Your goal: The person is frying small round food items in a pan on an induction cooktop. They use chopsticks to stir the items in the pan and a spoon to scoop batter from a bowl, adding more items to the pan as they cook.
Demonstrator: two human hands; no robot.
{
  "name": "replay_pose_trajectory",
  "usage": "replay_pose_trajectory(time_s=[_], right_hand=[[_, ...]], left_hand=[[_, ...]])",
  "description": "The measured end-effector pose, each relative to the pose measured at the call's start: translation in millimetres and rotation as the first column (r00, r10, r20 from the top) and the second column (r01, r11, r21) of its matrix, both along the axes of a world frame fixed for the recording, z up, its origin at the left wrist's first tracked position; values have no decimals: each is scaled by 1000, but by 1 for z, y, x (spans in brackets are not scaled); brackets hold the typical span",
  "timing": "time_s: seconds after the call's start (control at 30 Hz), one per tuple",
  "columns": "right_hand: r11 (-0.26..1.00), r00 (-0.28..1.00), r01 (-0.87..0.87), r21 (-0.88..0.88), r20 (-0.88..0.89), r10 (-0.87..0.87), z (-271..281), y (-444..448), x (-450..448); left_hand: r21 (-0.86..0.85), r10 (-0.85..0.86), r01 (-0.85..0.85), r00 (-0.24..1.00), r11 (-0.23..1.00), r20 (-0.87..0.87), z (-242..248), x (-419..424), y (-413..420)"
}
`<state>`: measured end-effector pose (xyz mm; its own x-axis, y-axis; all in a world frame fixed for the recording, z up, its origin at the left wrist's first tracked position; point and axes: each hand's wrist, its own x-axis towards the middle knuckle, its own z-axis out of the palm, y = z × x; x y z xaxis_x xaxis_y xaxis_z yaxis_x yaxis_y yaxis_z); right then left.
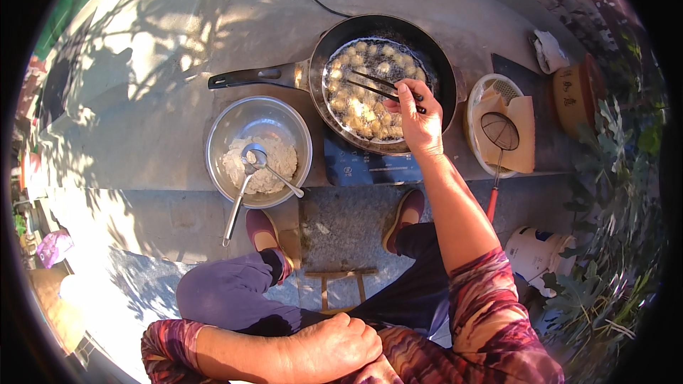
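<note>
My right hand grips a pair of black chopsticks, their tips over the hot oil in a black frying pan. Many small pale golden balls bubble in that oil. Under the pan sits a black induction cooktop. Curled into a loose fist, my left hand rests at my lap, with nothing visible in it. Left of the cooktop stands a steel bowl of pale, lumpy dough. A round-headed metal scoop and a smaller spoon lean in it.
To the right, an oval basket lined with brown paper carries a wire skimmer with a red handle. Beyond it are a brown pot and a white cloth. A bucket and leafy plants stand lower right. The pan handle points left.
</note>
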<state>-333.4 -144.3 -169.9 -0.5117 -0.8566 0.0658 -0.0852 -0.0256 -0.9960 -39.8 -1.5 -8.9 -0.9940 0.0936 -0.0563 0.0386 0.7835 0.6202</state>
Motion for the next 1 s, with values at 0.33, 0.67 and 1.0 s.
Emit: replay_pose_trajectory(time_s=[0.33,0.67,1.0], right_hand=[[994,993,110,7,-44,-110,30,12,-30],[989,983,148,-12,-103,-149,4,-16,-59],[982,982,187,-23,16,-187,-7,-31,-69]], left_hand=[[-52,39,-38,999,998,3,1,-4,-2],[8,48,-49,999,999,5,-1,-12,-17],[-7,55,-55,998,998,6,-1,-14,-27]])
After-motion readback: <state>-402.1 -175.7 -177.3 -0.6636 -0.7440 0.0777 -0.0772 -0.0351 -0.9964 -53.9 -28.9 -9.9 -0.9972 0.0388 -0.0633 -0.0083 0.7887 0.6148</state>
